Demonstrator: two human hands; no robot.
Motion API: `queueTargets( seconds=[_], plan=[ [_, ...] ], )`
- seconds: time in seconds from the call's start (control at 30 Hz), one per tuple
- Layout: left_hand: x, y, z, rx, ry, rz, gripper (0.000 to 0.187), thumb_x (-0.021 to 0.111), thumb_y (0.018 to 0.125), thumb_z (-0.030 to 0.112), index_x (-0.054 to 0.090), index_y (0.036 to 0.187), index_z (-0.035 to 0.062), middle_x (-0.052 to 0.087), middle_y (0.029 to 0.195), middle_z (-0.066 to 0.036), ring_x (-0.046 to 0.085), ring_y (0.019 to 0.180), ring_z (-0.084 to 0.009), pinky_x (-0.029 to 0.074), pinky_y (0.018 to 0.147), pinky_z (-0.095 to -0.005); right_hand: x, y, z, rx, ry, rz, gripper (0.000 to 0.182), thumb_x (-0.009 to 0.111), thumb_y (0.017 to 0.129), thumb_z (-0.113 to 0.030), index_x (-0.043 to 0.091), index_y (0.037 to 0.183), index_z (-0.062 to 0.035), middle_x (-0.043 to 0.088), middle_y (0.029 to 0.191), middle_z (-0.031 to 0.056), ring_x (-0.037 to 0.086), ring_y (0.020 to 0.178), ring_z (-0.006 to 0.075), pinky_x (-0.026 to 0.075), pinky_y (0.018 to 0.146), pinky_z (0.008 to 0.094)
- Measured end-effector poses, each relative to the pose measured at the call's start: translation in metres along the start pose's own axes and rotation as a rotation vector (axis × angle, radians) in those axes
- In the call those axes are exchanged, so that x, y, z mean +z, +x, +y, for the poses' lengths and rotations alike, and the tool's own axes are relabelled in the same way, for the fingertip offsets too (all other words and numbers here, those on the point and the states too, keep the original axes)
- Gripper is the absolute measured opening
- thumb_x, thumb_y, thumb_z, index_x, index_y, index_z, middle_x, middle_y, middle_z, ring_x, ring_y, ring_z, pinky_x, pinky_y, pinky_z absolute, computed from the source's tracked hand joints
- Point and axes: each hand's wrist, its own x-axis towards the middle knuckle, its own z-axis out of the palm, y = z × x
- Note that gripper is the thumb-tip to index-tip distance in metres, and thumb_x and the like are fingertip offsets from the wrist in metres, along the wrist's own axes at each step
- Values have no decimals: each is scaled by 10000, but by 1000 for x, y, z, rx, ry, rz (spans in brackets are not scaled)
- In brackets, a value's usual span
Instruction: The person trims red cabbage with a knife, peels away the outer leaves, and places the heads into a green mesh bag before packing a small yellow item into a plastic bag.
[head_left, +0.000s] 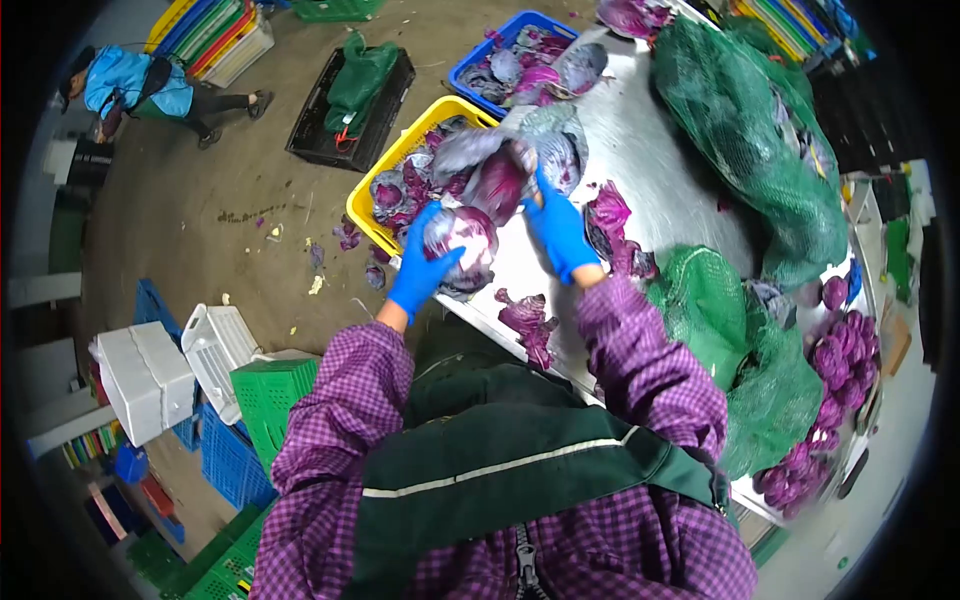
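Observation:
In the head view my left hand (425,265), in a blue glove, grips a red cabbage (468,240) over the near edge of the metal table (625,125). My right hand (558,228), gloved alike, pinches a large purple cabbage leaf (497,185) just beyond the head; motion blurs this leaf. Below the hands stands a yellow crate (362,208) full of trimmed leaves. Greyish outer leaves (562,140) lie past my right hand. Loose purple leaf scraps (528,325) rest on the table between my arms, with more scraps (615,225) to the right.
A blue crate (465,72) of leaves adjoins the yellow one. Green mesh sacks (750,150) and crumpled netting (705,300) cover the table's right side, near a pile of red cabbages (840,370). A black crate (400,95) sits on the floor. Another person (140,85) walks at upper left.

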Motion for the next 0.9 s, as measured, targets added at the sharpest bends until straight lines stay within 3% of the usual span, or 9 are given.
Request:
queueTargets(
  seconds=[0.13, 0.17, 0.3, 0.4, 0.53, 0.63, 0.73, 0.83, 0.9],
  plan=[
    [5, -5, 5, 102, 121, -118, 854, 807, 679, 175, 340, 1381, 40, 394, 1373, -129, 383, 1271, -238, 297, 1074, -358, 0, 87, -14, -243, -59, -150, 627, 548, 876, -372, 318, 1423, -170, 627, 956, 244, 609, 868, 405, 472, 749, 453],
    [6, -3, 11, 25, 40, -93, 870, 809, 680, 179, 327, 1390, 33, 393, 1375, -130, 397, 1258, -233, 312, 1065, -352, 2, 95, -24, -223, -11, -296, 575, 525, 880, -457, 466, 1322, -93, 635, 958, 230, 610, 889, 401, 471, 770, 448],
    [7, -15, 20, -289, -138, 92, 834, 766, 753, 192, 286, 1407, -2, 394, 1381, -143, 409, 1248, -218, 337, 1045, -327, -8, 65, -48, -50, 187, -533, 469, 528, 897, -433, 591, 1173, -59, 640, 1064, 193, 605, 1004, 352, 460, 876, 380],
    [9, -17, 16, -351, -220, 121, 810, 748, 774, 198, 284, 1408, 2, 398, 1375, -137, 419, 1239, -214, 349, 1034, -323, -14, 25, -26, -446, 107, -459, 505, 494, 925, -411, 472, 1322, -99, 571, 1218, 182, 552, 1124, 319, 427, 943, 370],
    [11, -2, 15, -377, -240, 105, 800, 735, 788, 214, 276, 1417, 32, 413, 1355, -136, 430, 1222, -208, 365, 1018, -325, -13, -5, -19, -614, -76, -484, 581, 464, 939, -359, 229, 1455, -232, 411, 1389, 157, 515, 1157, 349, 427, 956, 398],
    [12, 7, 10, -330, -209, 28, 809, 747, 776, 225, 282, 1414, 48, 422, 1344, -132, 434, 1215, -211, 369, 1014, -329, -10, -12, -26, -502, -120, -425, 519, 474, 936, -352, 332, 1415, -213, 494, 1306, 165, 561, 1079, 354, 463, 895, 399],
    [7, 14, 12, -263, -91, -48, 797, 761, 761, 228, 318, 1398, 45, 426, 1345, -129, 426, 1222, -220, 354, 1028, -335, 11, -1, -13, -257, 56, -169, 406, 513, 925, -343, 519, 1271, -130, 658, 963, 177, 625, 919, 371, 494, 771, 415],
    [4, 18, 7, -206, 10, -74, 796, 774, 742, 235, 347, 1386, 42, 411, 1371, -144, 386, 1269, -226, 296, 1070, -345, 43, 16, 16, -237, 296, 13, 423, 537, 920, -324, 519, 1266, -81, 666, 853, 156, 651, 746, 285, 496, 675, 359],
    [-2, 16, 10, -176, 15, -110, 800, 774, 741, 232, 343, 1388, 40, 404, 1378, -148, 380, 1275, -227, 291, 1073, -344, 35, 10, 10, 132, 470, -8, 338, 549, 917, -275, 582, 1173, -57, 638, 753, 79, 571, 591, 139, 453, 563, 280]
  ],
)
